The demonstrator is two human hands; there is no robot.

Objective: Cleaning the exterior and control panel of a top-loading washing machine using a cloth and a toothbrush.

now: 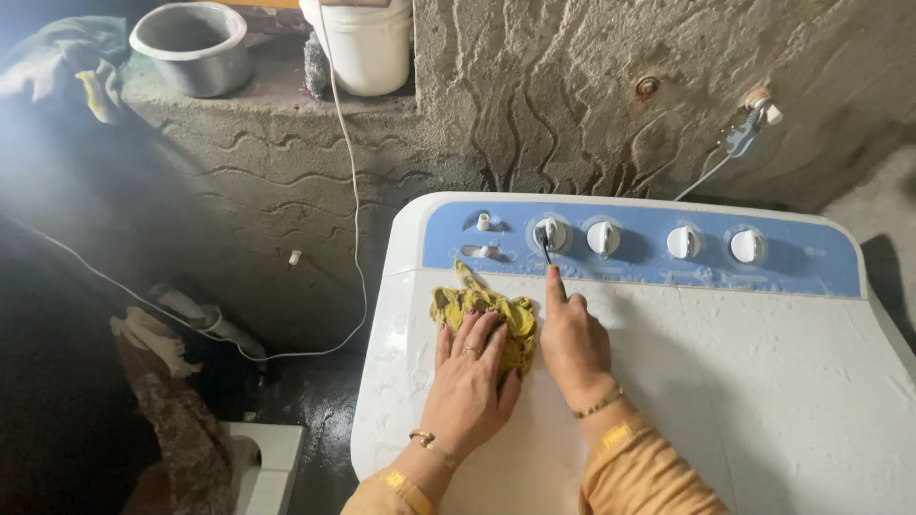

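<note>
Rag under left hand, pressed flat on washer lid; probably soft, light, damp, best bunched from above. Right hand beside it, forefinger out, grasping nothing.

One white washing machine fills the frame from 3 to 6 o'clock. Its blue panel carries four round white knobs in a row at 12 to 1 o'clock. One yellow cloth lies on its lid. Two hands show: the left hand and the right hand. Toward 11 o'clock, the ledge holds one grey pot and one white bucket.
</note>
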